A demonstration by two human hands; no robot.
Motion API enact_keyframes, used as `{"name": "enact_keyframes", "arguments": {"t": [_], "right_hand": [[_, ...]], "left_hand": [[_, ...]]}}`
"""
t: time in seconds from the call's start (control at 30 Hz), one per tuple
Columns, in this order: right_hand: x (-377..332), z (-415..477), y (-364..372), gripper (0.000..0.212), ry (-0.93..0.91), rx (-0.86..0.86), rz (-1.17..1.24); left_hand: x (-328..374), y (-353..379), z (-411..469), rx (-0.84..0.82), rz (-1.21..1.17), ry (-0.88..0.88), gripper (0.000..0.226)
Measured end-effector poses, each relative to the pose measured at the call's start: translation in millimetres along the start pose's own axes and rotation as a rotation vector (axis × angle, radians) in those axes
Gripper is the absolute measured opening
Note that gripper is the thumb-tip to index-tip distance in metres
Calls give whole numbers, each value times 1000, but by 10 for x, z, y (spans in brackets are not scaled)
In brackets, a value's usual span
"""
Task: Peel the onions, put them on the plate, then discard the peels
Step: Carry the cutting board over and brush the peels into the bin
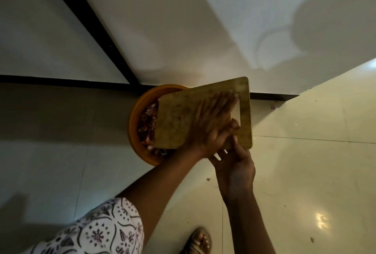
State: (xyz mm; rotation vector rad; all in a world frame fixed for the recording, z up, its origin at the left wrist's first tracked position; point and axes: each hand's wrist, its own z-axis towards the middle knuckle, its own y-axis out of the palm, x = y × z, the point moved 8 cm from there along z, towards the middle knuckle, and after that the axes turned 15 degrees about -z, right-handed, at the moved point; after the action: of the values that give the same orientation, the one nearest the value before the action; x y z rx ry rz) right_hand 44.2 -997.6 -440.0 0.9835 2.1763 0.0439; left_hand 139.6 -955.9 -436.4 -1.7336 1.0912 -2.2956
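Tilting the board [179, 119] over the bin [134, 119], we should keep the right hand [234, 164] clamped on its edge while the left hand [211, 119], fingers spread flat, sweeps peels [147, 123] down.

Dim indoor shot, warm yellowish cast. Brightest area is the glossy cream tiled floor [317, 152] at right, with a small specular glare spot low right and a lit wedge at the right edge; light seems to come from the right. Left half falls into deep shadow. Large soft shadows, one rounded, cross the pale white wall [183, 20] at top. Motion blur smears the flat left hand [211, 123] over the worn yellow-green rectangular cutting board [177, 119]. Wide-angle bending tilts the black skirting lines. Overall soft, noisy detail.
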Motion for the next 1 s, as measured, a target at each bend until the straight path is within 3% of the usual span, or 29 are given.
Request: {"name": "enact_keyframes", "arguments": {"t": [0.13,0.27,0.33,0.43,0.53,0.63,0.7,0.73,0.8,0.9,1.0], "right_hand": [[-93,-83,-34,51,-30,-45,26],[-246,-235,-104,44,-99,-55,62],[-360,-327,-106,41,-130,-68,96],[-587,-522,-58,47,-141,-67,155],[-957,-850,47,47,-180,-44,144],[-1380,-1274,178,46,-224,-29,107],[-1689,-1612,289,48,-259,-20,82],[-1815,-1762,330,48,-277,-17,70],[-2080,-2111,439,43,-320,-18,47],[-2383,-2590,644,36,-363,-40,43],[-2624,-3100,903,35,-402,-59,66]], "left_hand": [[-501,-280,-71,55,-41,-205,69],[-1454,-539,-762,198,-19,-712,65],[-1589,-632,-1103,77,119,-884,69],[-1452,-784,-1254,146,67,-826,58],[-1031,-925,-1103,195,-136,-951,60],[-389,-1172,-784,418,-557,-1081,70],[144,-1421,-620,636,-927,-1131,50],[423,-1569,-549,666,-1005,-1105,47],[994,-2010,-407,693,-967,-948,45],[1709,-2651,-270,672,-713,-734,31],[2241,-3089,-237,564,-661,-795,35]]}}
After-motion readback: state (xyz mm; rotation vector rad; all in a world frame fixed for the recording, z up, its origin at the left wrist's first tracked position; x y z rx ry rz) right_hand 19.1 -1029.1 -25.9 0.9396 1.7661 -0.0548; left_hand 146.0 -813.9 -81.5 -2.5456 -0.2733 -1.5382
